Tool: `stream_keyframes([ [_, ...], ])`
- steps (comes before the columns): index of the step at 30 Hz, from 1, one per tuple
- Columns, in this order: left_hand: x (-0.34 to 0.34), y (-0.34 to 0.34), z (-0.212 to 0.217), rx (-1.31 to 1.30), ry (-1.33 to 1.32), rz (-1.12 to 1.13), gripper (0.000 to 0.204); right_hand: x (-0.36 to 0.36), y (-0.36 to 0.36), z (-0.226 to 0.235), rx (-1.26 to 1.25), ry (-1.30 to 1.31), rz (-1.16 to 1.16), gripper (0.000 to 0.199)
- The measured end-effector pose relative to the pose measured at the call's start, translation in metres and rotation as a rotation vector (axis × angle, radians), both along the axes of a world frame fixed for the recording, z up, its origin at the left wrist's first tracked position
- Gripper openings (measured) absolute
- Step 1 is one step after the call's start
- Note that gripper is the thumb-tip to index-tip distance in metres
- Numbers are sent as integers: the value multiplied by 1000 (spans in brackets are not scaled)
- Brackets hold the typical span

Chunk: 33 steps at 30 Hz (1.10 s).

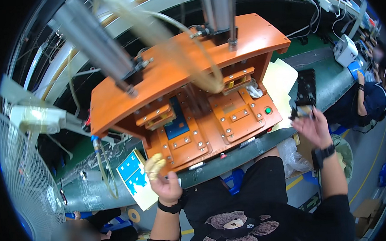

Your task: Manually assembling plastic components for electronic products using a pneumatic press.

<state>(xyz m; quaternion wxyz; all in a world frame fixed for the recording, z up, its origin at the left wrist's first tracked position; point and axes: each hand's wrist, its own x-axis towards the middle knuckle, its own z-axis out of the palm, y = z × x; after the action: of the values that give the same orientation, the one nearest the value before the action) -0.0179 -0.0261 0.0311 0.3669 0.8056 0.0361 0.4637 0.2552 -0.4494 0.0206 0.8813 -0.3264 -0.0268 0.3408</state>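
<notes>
In right hand [313, 128]: flat black rectangular part [306, 91], upright, slightly blurred.
</notes>
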Motion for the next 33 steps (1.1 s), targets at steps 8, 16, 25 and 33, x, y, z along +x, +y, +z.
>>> stream_keyframes([
  [8, -22, -79, 45, 244, 280, -625, 86, -165, 87, 24, 83, -133, 647, 94],
  [16, -25, -48, 49, 358, 274, -385, 65, -180, 186, 2, 403, -101, 785, 65],
  [25, 21, 47, 57, 462, 430, -164, 62, -191, 188, -20, -137, -216, 672, 45],
  [33, 31, 53, 70, 486, 590, -295, 63, -198, 133, -55, -402, -222, 535, 38],
])
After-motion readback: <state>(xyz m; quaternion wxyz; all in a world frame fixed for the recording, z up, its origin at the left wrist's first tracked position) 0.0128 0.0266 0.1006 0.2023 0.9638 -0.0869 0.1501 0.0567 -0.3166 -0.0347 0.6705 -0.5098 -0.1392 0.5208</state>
